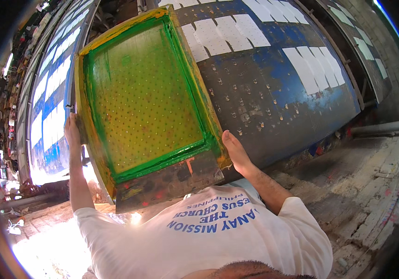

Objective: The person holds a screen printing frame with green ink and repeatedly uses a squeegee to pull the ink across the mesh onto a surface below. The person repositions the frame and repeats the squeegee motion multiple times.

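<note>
A large screen printing frame (139, 102) fills the left middle of the view, tilted toward me. Yellow and green ink coats its rim, and small dots pattern its yellow-green mesh. My left hand (72, 131) grips the outer left edge, its fingers partly hidden by the frame. On the opposite edge, near the lower right corner, my right hand (236, 151) holds on with the thumb side up; its other fingers are mostly out of sight. A dark stained strip (169, 183) runs along the frame's near end.
Right of the frame, a long dark printing table (260, 125) bears white cut panels (313, 69) laid in groups. Another panel-covered table (46, 107) stands at the left. A worn, paint-marked surface (362, 186) lies at the lower right, with a pale pipe (381, 129) above it.
</note>
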Demonstrator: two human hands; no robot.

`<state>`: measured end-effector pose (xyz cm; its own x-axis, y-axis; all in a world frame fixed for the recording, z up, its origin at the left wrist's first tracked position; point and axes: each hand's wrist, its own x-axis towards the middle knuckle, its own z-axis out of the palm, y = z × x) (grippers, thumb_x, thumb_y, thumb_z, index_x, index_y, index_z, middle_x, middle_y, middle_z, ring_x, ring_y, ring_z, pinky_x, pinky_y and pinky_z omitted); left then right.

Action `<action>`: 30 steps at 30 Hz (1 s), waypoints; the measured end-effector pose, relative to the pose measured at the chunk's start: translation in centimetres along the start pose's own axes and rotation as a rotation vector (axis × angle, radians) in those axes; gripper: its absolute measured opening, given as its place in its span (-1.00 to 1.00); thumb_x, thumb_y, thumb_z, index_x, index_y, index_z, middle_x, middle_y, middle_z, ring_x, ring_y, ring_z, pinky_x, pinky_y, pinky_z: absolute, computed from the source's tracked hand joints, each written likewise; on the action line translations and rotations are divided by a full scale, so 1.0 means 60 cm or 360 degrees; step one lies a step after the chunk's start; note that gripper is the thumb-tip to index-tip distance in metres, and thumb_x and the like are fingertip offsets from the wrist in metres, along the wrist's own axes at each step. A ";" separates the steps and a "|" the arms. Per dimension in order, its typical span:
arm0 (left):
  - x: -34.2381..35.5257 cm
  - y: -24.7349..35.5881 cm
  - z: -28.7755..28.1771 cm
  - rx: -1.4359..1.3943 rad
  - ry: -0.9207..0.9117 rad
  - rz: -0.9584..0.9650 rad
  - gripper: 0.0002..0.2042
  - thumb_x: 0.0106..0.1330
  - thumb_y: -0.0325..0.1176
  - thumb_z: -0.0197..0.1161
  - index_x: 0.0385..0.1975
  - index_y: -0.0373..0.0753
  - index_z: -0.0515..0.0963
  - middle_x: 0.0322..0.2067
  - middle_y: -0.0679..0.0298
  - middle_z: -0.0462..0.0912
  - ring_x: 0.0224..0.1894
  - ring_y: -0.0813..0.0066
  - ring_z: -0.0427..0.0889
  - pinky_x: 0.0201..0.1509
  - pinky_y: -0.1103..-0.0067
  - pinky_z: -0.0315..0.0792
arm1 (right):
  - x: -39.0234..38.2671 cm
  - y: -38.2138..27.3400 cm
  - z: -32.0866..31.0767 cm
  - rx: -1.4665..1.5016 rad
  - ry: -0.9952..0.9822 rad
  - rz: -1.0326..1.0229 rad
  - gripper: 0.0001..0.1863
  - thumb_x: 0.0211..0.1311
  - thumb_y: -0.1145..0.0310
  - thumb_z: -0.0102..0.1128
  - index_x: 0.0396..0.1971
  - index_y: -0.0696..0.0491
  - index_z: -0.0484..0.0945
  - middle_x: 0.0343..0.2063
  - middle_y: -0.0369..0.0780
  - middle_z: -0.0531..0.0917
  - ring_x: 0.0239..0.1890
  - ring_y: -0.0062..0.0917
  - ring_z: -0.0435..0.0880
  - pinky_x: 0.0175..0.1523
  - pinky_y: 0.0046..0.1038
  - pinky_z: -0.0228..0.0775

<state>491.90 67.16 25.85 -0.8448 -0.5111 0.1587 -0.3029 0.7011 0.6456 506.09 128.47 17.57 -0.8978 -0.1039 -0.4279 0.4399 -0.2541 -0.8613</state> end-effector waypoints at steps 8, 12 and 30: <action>-0.104 0.182 0.105 -0.0358 -0.0022 -0.0079 -0.51 0.64 0.06 0.05 -0.01 -0.29 0.71 -0.19 0.23 0.73 -0.17 0.43 0.62 0.02 0.49 0.49 | 0.019 -0.026 -0.219 0.0087 0.0035 -0.0046 -0.33 0.63 -0.28 -0.07 -0.04 0.14 0.57 -0.18 -0.39 0.52 -0.07 -0.68 0.37 0.14 -0.52 0.28; -0.117 0.331 0.223 -0.0091 0.0007 0.0098 -0.45 0.63 0.16 0.02 -0.03 -0.26 0.71 -0.16 0.17 0.71 -0.07 0.33 0.62 0.12 0.41 0.45 | 0.068 -0.056 -0.384 -0.0010 0.0078 0.0010 -0.32 0.62 -0.30 -0.07 -0.05 0.13 0.57 -0.18 -0.38 0.53 -0.08 -0.67 0.39 0.14 -0.50 0.29; -0.149 0.465 0.407 -0.0320 -0.0203 -0.0053 -0.49 0.64 0.10 0.00 0.06 -0.26 0.66 -0.17 0.16 0.71 -0.18 0.37 0.65 -0.04 0.45 0.47 | 0.046 -0.144 -0.542 -0.0218 0.0285 -0.0302 -0.43 0.68 -0.16 -0.05 -0.28 0.11 0.47 -0.40 -0.39 0.32 -0.28 -0.65 0.27 -0.15 -0.47 0.20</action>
<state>480.23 103.43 24.22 -0.8884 -0.4567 0.0474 -0.2486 0.5651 0.7867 500.44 161.64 14.92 -0.9520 0.1076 -0.2864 0.2737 -0.1192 -0.9544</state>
